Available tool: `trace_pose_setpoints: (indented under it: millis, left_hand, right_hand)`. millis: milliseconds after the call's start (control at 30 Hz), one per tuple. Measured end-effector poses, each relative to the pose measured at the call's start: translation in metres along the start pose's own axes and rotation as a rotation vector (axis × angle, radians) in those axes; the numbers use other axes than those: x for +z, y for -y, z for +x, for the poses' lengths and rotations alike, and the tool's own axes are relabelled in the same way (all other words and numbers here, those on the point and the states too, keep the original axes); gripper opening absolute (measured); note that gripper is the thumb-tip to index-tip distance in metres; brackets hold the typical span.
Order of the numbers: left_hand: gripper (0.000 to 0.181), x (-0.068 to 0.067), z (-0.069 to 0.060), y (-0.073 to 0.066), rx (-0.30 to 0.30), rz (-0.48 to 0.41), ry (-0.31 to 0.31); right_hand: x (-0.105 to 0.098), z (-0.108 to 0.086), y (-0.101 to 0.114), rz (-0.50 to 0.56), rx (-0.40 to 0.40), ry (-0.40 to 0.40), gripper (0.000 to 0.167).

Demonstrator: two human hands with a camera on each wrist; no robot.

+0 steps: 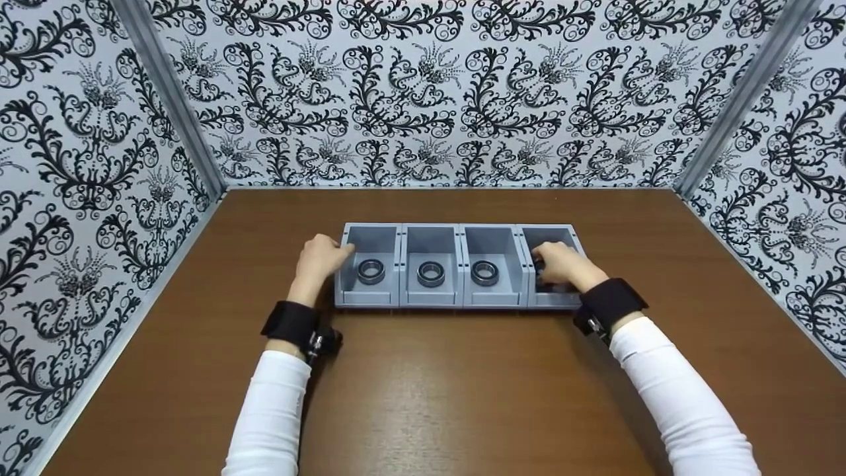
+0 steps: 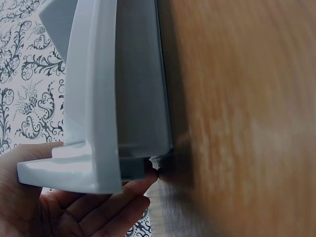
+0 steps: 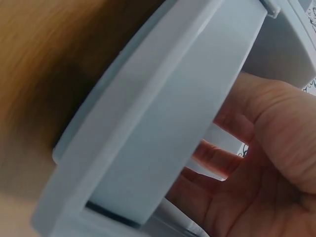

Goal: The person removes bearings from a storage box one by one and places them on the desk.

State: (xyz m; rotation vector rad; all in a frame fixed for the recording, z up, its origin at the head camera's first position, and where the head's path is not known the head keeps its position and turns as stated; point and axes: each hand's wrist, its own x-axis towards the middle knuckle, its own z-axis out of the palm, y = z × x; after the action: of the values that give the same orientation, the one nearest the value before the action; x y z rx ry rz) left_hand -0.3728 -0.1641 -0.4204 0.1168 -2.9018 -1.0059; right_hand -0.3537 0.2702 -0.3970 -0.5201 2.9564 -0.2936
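A row of grey open-front bins (image 1: 429, 299) stands on the table. One dark-rimmed ball bearing lies flat in each of the three left bins: the left bearing (image 1: 362, 280), the middle one (image 1: 422, 281) and the third (image 1: 476, 281). My left hand (image 1: 320, 258) grips the leftmost bin's side wall, thumb over the rim; in the left wrist view its fingers (image 2: 116, 210) are outside that wall. My right hand (image 1: 565, 264) reaches into the rightmost bin (image 1: 552, 301), fingers bent round a dark bearing (image 1: 539, 266), mostly covered. In the right wrist view the bin front (image 3: 163, 113) hides the fingertips.
The brown wooden table (image 1: 423, 383) extends in front of the bins and to both sides. Patterned wall panels (image 1: 429, 92) close off the back and both sides, with grey metal posts (image 1: 175, 99) at the corners. Each wrist wears a black strap with a camera.
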Motion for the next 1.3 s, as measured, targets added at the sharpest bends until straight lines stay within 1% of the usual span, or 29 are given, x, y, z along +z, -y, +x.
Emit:
trace_pose_setpoints:
  millis: [167,300,467,633,733,900,1133,1300]
  left_hand:
    - [0.04,0.0009,-0.0004,0.0009,0.002,0.004,0.001]
    - [0.04,0.0013,-0.001,0.0007,-0.005,-0.001,0.004]
    - [0.041,0.0009,-0.0015,0.0003,-0.005,-0.004,-0.001]
    - [0.04,0.0009,-0.0005,-0.0006,-0.007,-0.002,0.001]
    - [0.043,-0.0001,-0.0003,-0.001,-0.02,0.001,0.014]
    - [0.045,-0.0013,-0.0002,-0.0009,-0.028,-0.001,0.033]
    - [0.046,-0.0012,0.0008,-0.0011,-0.03,-0.007,0.03]
    - [0.048,-0.0018,0.0002,-0.0015,-0.032,-0.006,0.04]
  right_hand:
    - [0.0,0.0001,-0.0012,-0.002,0.002,0.007,0.05]
    - [0.0001,-0.0007,-0.0019,0.002,0.009,0.007,0.053]
    - [0.0,-0.0004,-0.0027,0.008,-0.009,0.0,0.051]
    - [-0.0013,-0.0005,-0.0039,0.015,-0.001,-0.01,0.051]
    - [-0.001,0.0004,-0.0046,0.019,-0.011,-0.016,0.047]
    - [0.0004,0.0013,-0.0058,0.016,-0.023,-0.019,0.049]
    - [-0.002,-0.001,-0.0058,0.019,-0.042,-0.025,0.048]
    - [-0.0051,-0.0024,-0.0065,0.032,-0.066,-0.047,0.042]
